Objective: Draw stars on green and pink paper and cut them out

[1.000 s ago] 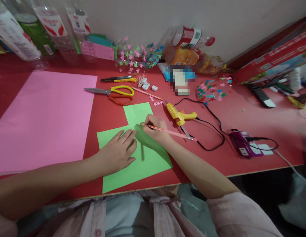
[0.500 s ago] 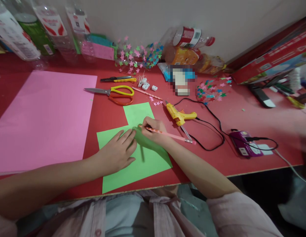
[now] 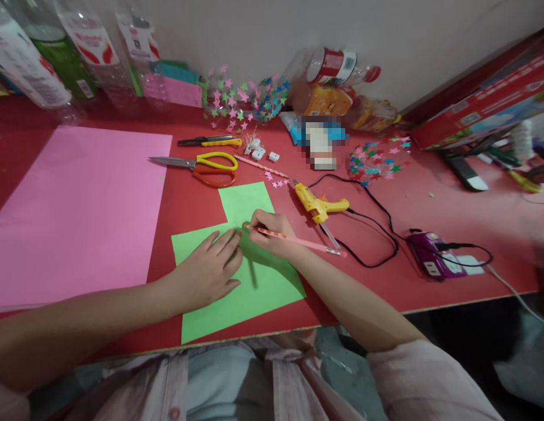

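Both hands work on the green paper (image 3: 263, 289) at the near edge of the table (image 3: 430, 204). The left hand (image 3: 208, 270) lies open and flat, pinning it. The right hand (image 3: 272, 233) is closed round a pencil (image 3: 300, 241), tip down by the left fingertips. Over the last second the tip has crept left while the left hand stayed put, so the stroke is probably lengthening. A glue gun (image 3: 318, 204) and scissors (image 3: 202, 164) lie beyond.

The light-green paper sheet (image 3: 263, 286), notched at 1 corner into an L, lies flat on the red table (image 3: 193, 199) near its front edge, under the left hand (image 3: 208, 272). The slim pink spotted pencil (image 3: 307, 243), gripped in the right hand (image 3: 272, 231), slants low, tip on the sheet, eraser end rightward.
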The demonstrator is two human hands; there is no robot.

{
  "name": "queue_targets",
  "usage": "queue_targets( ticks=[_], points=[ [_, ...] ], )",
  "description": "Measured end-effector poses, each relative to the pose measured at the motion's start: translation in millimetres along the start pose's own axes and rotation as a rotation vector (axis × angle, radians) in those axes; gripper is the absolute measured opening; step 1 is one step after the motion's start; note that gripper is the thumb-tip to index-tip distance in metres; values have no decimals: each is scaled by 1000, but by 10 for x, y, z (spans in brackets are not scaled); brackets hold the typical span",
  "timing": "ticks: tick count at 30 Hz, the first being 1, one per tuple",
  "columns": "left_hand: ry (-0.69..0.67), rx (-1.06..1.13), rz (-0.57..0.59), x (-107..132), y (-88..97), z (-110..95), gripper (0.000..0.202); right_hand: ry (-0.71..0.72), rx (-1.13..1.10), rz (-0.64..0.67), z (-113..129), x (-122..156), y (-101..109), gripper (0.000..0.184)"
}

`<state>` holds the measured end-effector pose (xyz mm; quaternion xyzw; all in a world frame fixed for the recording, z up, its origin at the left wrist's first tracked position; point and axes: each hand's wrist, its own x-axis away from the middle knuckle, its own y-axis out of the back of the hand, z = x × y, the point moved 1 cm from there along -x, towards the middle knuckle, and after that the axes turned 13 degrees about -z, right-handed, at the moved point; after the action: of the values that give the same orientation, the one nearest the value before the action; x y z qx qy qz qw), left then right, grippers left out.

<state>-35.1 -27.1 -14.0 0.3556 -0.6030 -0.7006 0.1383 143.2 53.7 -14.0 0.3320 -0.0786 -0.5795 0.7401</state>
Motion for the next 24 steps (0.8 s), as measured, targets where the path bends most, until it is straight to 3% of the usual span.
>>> queue_targets(
  ticks=[7, 10, 16, 24],
  points=[
    [12, 17, 12, 9, 8, 11, 51, -224, -221, -160, -87, -79, 135, 23],
    [17, 22, 12, 2, 41, 23, 52, -305, -285, -156, -138, -101, 179, 15],
    [9, 23, 8, -1, 25, 43, 55, -123, -219, -26, -145, -83, 150, 4],
    [2, 87, 26, 48, -97, 35, 63, -101, -150, -52, -155, -101, 144, 7]
  ],
)
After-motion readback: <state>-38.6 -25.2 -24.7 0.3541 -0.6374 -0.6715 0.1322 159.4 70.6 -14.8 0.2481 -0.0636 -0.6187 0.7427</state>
